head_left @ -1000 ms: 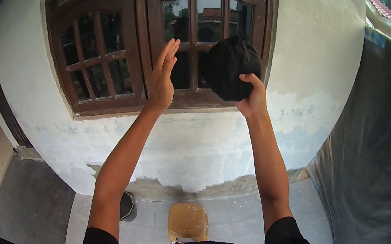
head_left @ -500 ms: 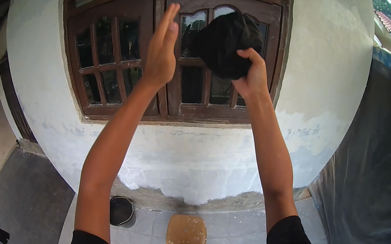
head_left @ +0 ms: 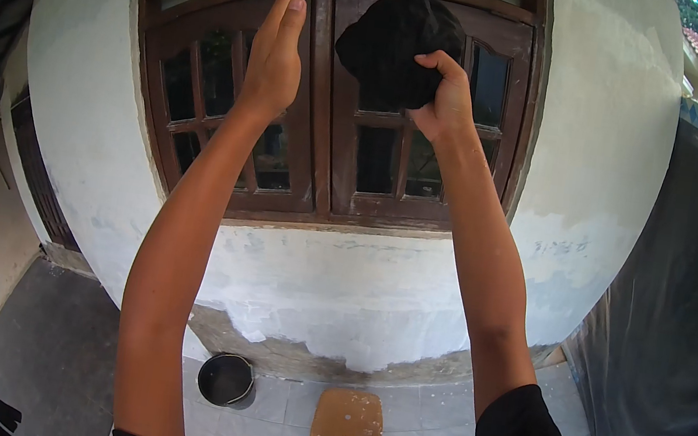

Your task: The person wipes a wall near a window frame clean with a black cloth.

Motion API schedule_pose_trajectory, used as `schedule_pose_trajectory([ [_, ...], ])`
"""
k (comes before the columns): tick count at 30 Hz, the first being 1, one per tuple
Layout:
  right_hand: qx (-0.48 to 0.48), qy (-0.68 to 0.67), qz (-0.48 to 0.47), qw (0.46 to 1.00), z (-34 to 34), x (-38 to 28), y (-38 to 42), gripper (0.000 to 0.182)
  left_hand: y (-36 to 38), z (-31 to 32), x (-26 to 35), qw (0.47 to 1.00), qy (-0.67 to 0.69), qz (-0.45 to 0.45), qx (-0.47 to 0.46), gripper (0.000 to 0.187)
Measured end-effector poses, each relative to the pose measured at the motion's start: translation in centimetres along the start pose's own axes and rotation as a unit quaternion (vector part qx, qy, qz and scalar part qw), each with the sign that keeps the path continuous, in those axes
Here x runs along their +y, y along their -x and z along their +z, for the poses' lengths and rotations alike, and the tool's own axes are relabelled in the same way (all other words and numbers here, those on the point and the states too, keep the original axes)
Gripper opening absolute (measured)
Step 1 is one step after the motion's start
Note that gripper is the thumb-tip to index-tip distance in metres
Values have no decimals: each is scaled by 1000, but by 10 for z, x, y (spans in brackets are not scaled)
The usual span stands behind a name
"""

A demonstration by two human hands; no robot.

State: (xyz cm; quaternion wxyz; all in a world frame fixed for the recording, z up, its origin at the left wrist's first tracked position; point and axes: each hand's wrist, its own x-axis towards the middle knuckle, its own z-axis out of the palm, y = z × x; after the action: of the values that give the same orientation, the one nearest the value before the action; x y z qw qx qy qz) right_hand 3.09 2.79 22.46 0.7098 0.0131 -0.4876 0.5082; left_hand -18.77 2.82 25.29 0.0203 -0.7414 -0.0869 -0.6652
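My right hand (head_left: 448, 99) grips a soft black cloth item that looks like a cap (head_left: 402, 49), thumb on the near side and the other fingers hidden behind it. The item is held up in front of the window, and its folds are hard to make out. To its left, my left hand (head_left: 277, 63) is raised with straight fingers close together, palm turned toward the item. It holds nothing and is apart from the black item.
Behind my hands is a brown wooden window (head_left: 325, 162) with glass panes, set in a pale, patchy wall (head_left: 341, 279). Below stand a dark bucket (head_left: 225, 381) and a tan, paint-spotted stool (head_left: 347, 421) on the tiled floor. A dark sheet (head_left: 660, 330) hangs at the right.
The view has shifted, so the window and stool sit farther right. Both hands appear higher in view, and the black item has turned slightly. My left hand remains apart from it.
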Motion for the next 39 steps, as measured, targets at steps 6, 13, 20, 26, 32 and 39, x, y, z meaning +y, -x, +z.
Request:
schedule_pose_trajectory([
  [6,10,14,-4,1000,8,9,-1,39,2,-19,-5,1000,13,-4,3,74],
  [13,11,71,9,997,7,-2,9,39,-3,-14,-12,1000,22,4,14,75],
  [20,-6,59,-5,998,-5,7,3,40,-2,-7,-13,1000,7,25,9,74],
  [26,-19,63,-13,998,-17,13,-10,41,-12,-7,-44,999,-16,37,-21,67],
  [32,2,50,-29,998,-36,23,-25,39,-12,5,-72,999,-6,35,-23,67],
  [39,12,86,-42,995,-44,27,-47,38,-23,12,-104,997,-40,65,-26,65],
])
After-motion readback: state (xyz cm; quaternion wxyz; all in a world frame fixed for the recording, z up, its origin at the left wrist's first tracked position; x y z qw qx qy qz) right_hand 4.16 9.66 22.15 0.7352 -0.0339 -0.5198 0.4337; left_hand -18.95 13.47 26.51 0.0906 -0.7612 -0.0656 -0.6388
